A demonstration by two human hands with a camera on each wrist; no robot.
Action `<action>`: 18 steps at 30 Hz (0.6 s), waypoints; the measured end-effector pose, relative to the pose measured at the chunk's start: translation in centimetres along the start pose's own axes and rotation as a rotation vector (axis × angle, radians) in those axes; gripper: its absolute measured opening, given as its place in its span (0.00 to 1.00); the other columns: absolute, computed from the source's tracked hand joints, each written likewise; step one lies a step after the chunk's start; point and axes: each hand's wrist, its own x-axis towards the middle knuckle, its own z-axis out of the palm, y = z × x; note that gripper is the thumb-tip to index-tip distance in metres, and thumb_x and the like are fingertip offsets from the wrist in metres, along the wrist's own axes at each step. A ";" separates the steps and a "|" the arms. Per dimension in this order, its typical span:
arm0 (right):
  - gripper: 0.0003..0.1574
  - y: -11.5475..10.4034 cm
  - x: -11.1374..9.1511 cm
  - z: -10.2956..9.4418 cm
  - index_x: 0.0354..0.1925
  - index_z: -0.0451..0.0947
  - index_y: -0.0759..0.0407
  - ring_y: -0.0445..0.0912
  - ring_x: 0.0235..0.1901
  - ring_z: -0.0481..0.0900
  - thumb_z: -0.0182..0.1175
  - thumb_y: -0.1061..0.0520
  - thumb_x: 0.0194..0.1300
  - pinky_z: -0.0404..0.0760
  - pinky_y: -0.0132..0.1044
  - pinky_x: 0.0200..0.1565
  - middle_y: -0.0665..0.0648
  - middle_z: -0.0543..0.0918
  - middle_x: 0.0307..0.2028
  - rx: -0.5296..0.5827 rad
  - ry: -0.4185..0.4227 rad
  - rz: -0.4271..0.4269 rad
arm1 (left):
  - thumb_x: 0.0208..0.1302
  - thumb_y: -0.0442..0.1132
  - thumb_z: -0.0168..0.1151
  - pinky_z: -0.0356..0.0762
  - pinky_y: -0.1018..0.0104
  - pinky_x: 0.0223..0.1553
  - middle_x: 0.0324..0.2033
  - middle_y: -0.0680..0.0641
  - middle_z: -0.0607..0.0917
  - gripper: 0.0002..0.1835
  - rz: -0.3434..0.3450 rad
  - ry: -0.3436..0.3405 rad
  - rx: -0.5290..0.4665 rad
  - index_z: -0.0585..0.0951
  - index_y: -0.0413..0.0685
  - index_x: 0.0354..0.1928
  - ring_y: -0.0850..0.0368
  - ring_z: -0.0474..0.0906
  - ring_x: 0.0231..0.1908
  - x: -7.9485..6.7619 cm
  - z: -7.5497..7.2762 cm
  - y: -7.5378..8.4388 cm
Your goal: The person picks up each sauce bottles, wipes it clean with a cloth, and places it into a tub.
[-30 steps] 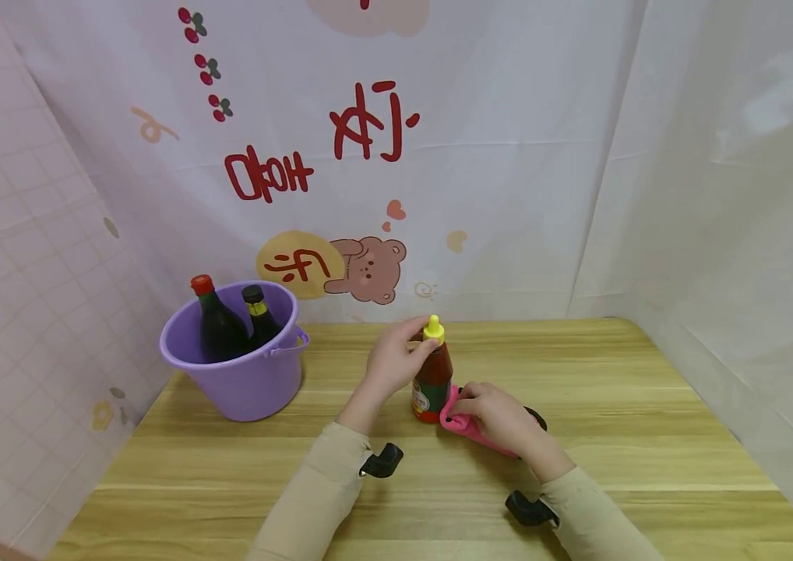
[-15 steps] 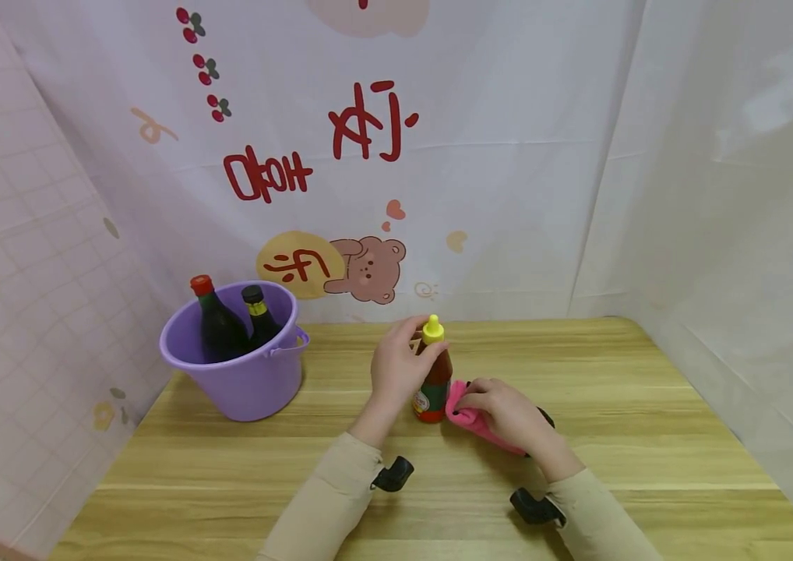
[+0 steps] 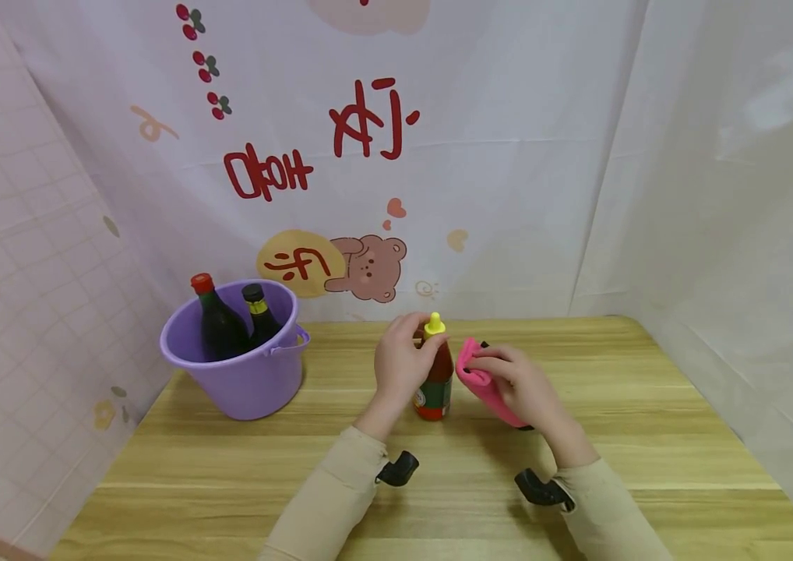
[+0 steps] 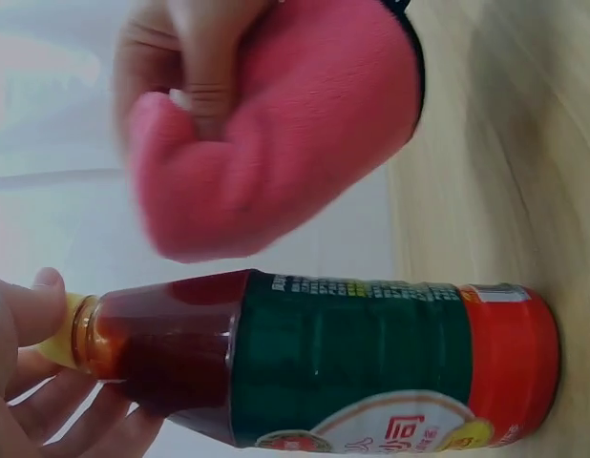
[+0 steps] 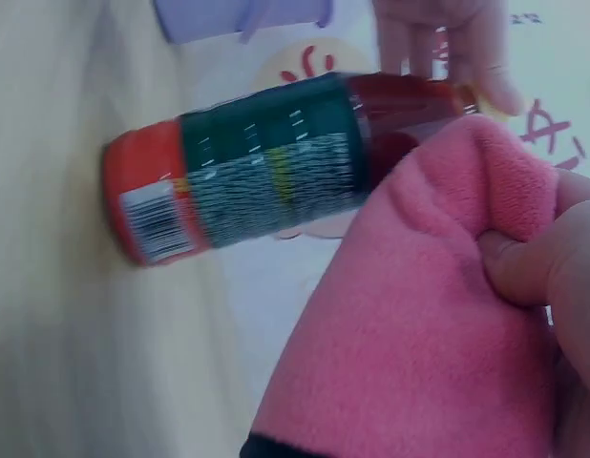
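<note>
A sauce bottle [image 3: 436,374] with a yellow nozzle cap [image 3: 435,326] stands upright on the table, red liquid showing above its green label. My left hand [image 3: 402,365] grips it at the neck and cap, thumb on the near side. Just to the right, my right hand [image 3: 524,387] pinches a folded pink cloth [image 3: 494,399] with dark edging. In the left wrist view the cloth [image 4: 295,124] hangs beside the bottle [image 4: 352,353], a gap between them. The right wrist view shows the thumb pressed into the cloth [image 5: 400,315], which overlaps the bottle's shoulder there.
A purple bucket [image 3: 249,389] stands at the left of the wooden table [image 3: 614,405]. Inside it lean two dark bottles, one with a red cap [image 3: 202,284], the other with a black cap [image 3: 252,293]. A printed white curtain [image 3: 509,156] hangs behind the table.
My right hand has raised the pink cloth from beside the bottle's base to about mid-height, slightly to the right. My left hand has shifted a little right, still holding the bottle's top.
</note>
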 end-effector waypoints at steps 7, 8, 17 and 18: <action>0.34 -0.4 2.6 -1.1 0.45 0.86 0.56 0.56 0.47 0.81 0.60 0.85 0.49 0.82 0.52 0.44 0.60 0.82 0.47 0.013 0.137 -0.032 | 0.63 0.37 0.69 0.82 0.66 0.43 0.43 0.45 0.84 0.15 -0.012 -0.124 -0.102 0.84 0.42 0.51 0.52 0.83 0.43 0.8 -0.6 -0.2; 0.34 -0.5 2.9 -1.3 0.45 0.86 0.56 0.56 0.47 0.81 0.60 0.86 0.48 0.82 0.52 0.44 0.60 0.83 0.47 0.012 0.147 -0.040 | 0.64 0.37 0.69 0.82 0.66 0.44 0.43 0.44 0.84 0.15 -0.017 -0.146 -0.116 0.84 0.42 0.52 0.51 0.83 0.44 0.9 -0.7 -0.2; 0.29 -1.3 4.6 -1.0 0.46 0.86 0.53 0.55 0.48 0.80 0.62 0.80 0.54 0.82 0.51 0.46 0.58 0.82 0.47 0.019 0.095 -0.030 | 0.67 0.36 0.66 0.82 0.63 0.47 0.46 0.43 0.84 0.16 -0.050 -0.229 -0.145 0.83 0.41 0.55 0.52 0.82 0.46 1.2 -1.2 -0.4; 0.28 -1.3 4.6 -0.9 0.46 0.86 0.54 0.55 0.48 0.80 0.62 0.80 0.54 0.82 0.51 0.46 0.58 0.82 0.47 0.027 0.087 -0.020 | 0.67 0.36 0.66 0.82 0.63 0.47 0.46 0.43 0.84 0.16 -0.045 -0.228 -0.145 0.83 0.41 0.55 0.52 0.82 0.46 1.1 -1.2 -0.4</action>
